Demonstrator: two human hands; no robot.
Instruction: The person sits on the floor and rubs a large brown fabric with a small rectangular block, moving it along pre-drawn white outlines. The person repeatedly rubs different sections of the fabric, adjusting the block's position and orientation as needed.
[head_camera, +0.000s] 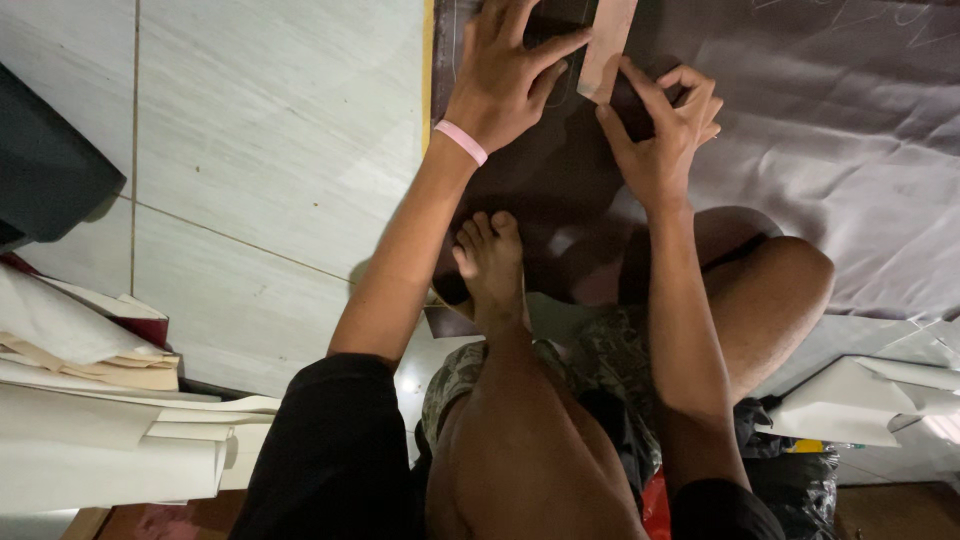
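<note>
- At the top of the view, on dark grey-brown fabric (800, 130) spread over the floor: a flat pale wooden ruler (607, 45), lying at a slight slant, upper end cut off by the picture edge.
- Looks stiff, thin and light; likely to skid on smooth cloth unless pressed flat. Best taken by the long edges or pinned from above with flat fingers.
- Fabric looks soft and limp, wrinkled toward the right; probably shifts and bunches if dragged, so better held down than lifted.
- Left hand (505, 75), pink band (461, 141) at the wrist, spread flat on the cloth, fingers splayed, index tip touching the ruler's left edge; pressing rather than closed around anything.
- Right hand (660, 135) curled just right of the ruler's lower end, fingertips pinched together as if round something small; what sits in the pinch cannot be told, hidden by the fingers.
- Faint chalk lines at the fabric's top right.
- Below the hands: a bare foot (490, 262) resting on the cloth's near edge, bent knees crowding the space between body and work.
- Pale tiled floor (270, 150) to the left; stacked paper sheets (100, 420) at lower left, more white sheets (860, 400) at lower right, well apart from the hands.
</note>
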